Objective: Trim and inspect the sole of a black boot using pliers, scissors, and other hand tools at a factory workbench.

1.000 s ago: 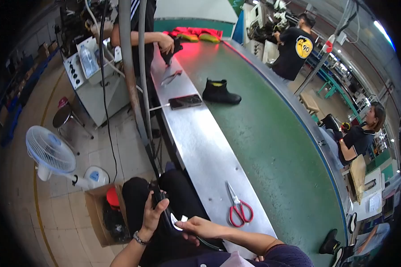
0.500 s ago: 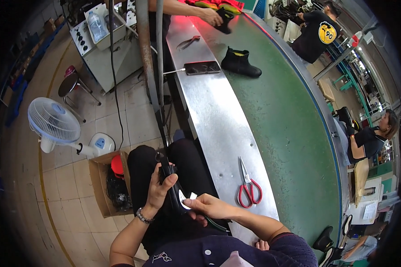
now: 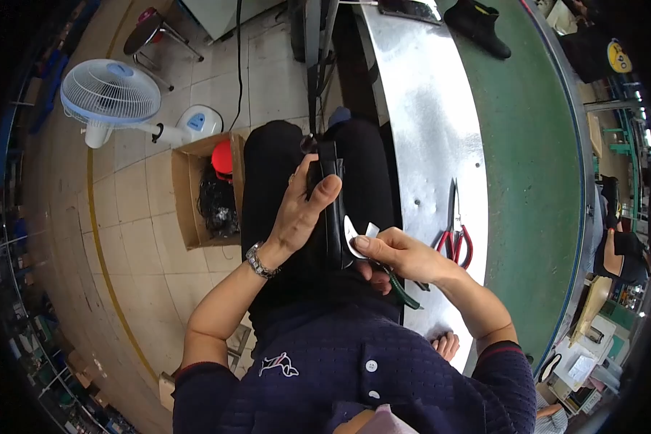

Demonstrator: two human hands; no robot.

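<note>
I see the left hand [image 3: 300, 210] wrapped around a glossy black piece [image 3: 335, 235] over the person's lap, its fingers partly hidden behind and the thumb across the front. The right thumb and fingers of the other, right hand [image 3: 403, 254] pinch a white piece [image 3: 350, 231] against the black one's side, a small white tab [image 3: 372, 229] just beyond the thumb. A green handle [image 3: 405, 292] pokes out below those fingers; whether they grip it, I cannot tell. Right of them, red-handled scissors [image 3: 456, 226] lie on a metal strip [image 3: 441, 145]. Left of the left fingers, a fan [image 3: 116, 90] bears a blue label [image 3: 197, 122], too small to read; nearer the body, the dark shirt [image 3: 318, 387] shows a white animal-like outline [image 3: 278, 364].
</note>
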